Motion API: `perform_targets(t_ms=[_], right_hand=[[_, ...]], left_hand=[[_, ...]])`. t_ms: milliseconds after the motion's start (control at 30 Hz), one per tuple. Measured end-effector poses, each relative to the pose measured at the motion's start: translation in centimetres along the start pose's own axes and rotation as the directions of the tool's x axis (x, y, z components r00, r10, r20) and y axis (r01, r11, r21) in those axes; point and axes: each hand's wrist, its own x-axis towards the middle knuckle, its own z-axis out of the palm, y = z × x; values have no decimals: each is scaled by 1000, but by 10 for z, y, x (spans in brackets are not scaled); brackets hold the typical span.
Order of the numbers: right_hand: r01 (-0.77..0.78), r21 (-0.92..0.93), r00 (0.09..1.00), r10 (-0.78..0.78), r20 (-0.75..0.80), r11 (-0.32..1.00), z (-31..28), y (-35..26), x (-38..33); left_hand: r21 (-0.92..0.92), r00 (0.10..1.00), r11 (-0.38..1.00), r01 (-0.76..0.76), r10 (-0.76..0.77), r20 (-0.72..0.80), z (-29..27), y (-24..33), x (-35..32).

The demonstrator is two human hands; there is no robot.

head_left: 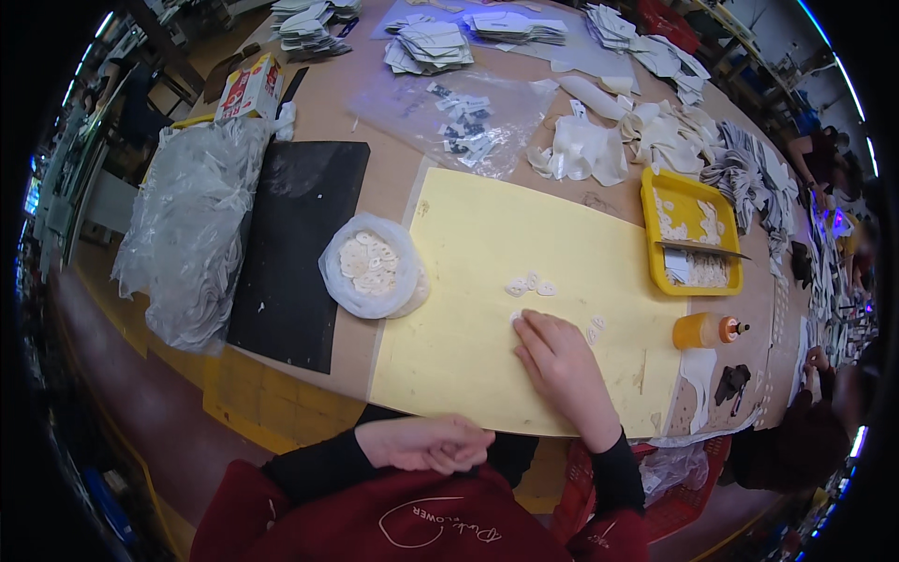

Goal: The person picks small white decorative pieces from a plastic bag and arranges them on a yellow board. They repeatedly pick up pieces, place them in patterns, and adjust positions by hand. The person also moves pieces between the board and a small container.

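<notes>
— What lies at your far left?

— A crumpled clear plastic bag hangs over the table edge, touching a black mat. Just right of the mat sits a small plastic-lined bowl of white cut pieces, overlapping the left edge of the yellow sheet.

— And your left hand?

— Your left hand rests off the table, close against your body, fingers curled together into a loose fist; you hold nothing that can be seen.

— Where is the piece you work on?

— A small white piece lies on the yellow sheet, right under the fingertips of your right hand. That hand lies palm down, fingers together and stretched flat, pressing on the piece rather than gripping it. A few more white pieces lie just beyond, another pair just right of the hand.

— Further right?

— An orange glue bottle lies on its side, and behind it stands a yellow tray with white scraps inside.
</notes>
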Motion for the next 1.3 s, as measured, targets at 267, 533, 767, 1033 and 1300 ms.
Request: perform_targets(t_ms=[267, 533, 767, 1033, 1300], right_hand=[[-117, 1, 993, 117, -4, 993, -9, -20, -15], [-194, -45, 977, 189, -100, 980, 3, -17, -33], [-196, -36, 974, 190, -127, 980, 16, -26, -24], [-345, 70, 905, 351, -238, 936, 23, -26, -16], [-397, 140, 879, 420, -227, 907, 17, -28, -3]], left_hand=[[946, 609, 288, -148, 780, -143, -11, 85, 22], [732, 527, -465, 498, 833, 169, -11, 87, 40], [834, 473, -354, 424, 872, 129, 1, 64, 30], [866, 660, -407, 292, 741, 125, -21, 85, 16], [922, 558, -213, 323, 830, -3, -3, 60, 23]])
